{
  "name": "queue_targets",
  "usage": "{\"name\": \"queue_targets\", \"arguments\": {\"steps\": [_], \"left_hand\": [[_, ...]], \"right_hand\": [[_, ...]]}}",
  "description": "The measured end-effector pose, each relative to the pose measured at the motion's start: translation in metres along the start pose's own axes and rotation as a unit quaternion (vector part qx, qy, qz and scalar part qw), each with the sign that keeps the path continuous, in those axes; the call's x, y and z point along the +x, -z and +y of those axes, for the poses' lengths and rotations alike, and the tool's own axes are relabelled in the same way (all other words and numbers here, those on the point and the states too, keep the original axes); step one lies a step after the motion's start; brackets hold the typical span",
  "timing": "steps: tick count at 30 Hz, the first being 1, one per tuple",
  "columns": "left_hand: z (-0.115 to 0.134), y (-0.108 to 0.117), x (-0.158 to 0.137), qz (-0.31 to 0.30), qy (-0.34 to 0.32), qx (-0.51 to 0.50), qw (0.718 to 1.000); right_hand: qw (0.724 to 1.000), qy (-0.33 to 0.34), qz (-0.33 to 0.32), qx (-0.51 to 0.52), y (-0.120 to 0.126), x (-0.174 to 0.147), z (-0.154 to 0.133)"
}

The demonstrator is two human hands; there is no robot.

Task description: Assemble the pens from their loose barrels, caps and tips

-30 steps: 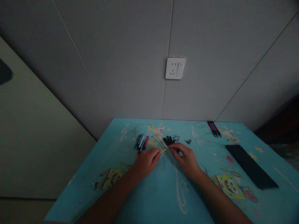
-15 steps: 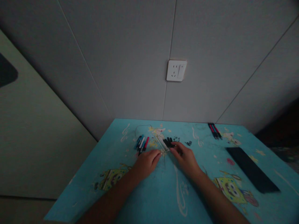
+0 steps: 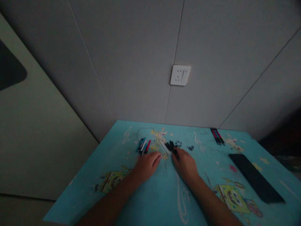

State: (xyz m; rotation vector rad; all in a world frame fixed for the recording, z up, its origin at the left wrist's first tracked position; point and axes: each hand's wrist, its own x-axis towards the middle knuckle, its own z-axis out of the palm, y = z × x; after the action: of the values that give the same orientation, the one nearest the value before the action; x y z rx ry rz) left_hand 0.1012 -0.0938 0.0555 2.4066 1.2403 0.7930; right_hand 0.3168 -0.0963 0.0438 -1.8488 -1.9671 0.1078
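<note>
My left hand [image 3: 147, 164] is closed in a pinch just in front of the thin white refills [image 3: 164, 146]. Whatever sits between its fingertips is too small to make out. To the right, my right hand [image 3: 185, 163] has its thumb and fingers closed around a black pen part [image 3: 175, 153]. More black pen parts [image 3: 168, 145] lie beyond its fingertips, beside the refills. Past my left hand is a cluster of blue, white and pink pen barrels [image 3: 143, 146]. Small black pieces [image 3: 178, 144] are scattered behind the black parts.
The blue table cover [image 3: 155, 201] carries cartoon prints. Several pens [image 3: 217, 137] lie side by side at the back right. A dark flat strip [image 3: 256, 178] rests on the right. A few black bits [image 3: 190, 147] sit nearer the middle. Behind stands a grey wall with a socket [image 3: 180, 75].
My right hand's fingers have drawn in around a black pen part beside the refills. My left hand stays pinched in nearly the same place. The whole view has shifted slightly.
</note>
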Motion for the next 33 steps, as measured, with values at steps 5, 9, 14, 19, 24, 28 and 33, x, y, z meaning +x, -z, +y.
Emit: {"name": "queue_targets", "arguments": {"steps": [5,9,14,19,24,28,33], "left_hand": [[0.0,0.0,0.0,0.001,-0.003,0.007,1.0],[0.001,0.0,0.0,0.004,-0.001,0.016,1.0],[0.002,0.002,0.001,-0.004,-0.002,0.013,1.0],[0.002,0.002,0.0,-0.004,-0.005,0.005,1.0],[0.002,0.002,0.001,0.0,-0.008,0.005,1.0],[0.002,0.002,0.001,-0.009,-0.006,0.009,1.0],[0.003,0.003,0.0,-0.008,-0.004,0.011,1.0]], "right_hand": [[0.999,0.002,0.017,0.042,0.001,-0.001,0.006],[0.987,0.026,0.018,0.16,0.007,0.0,0.007],[0.934,-0.01,-0.029,0.355,0.015,0.001,0.0],[0.857,-0.084,-0.082,0.501,0.019,0.0,-0.005],[0.81,-0.12,-0.061,0.57,0.021,0.0,-0.008],[0.8,-0.125,-0.048,0.585,0.022,0.001,-0.011],[0.804,-0.12,-0.049,0.581,0.023,0.001,-0.013]]}}
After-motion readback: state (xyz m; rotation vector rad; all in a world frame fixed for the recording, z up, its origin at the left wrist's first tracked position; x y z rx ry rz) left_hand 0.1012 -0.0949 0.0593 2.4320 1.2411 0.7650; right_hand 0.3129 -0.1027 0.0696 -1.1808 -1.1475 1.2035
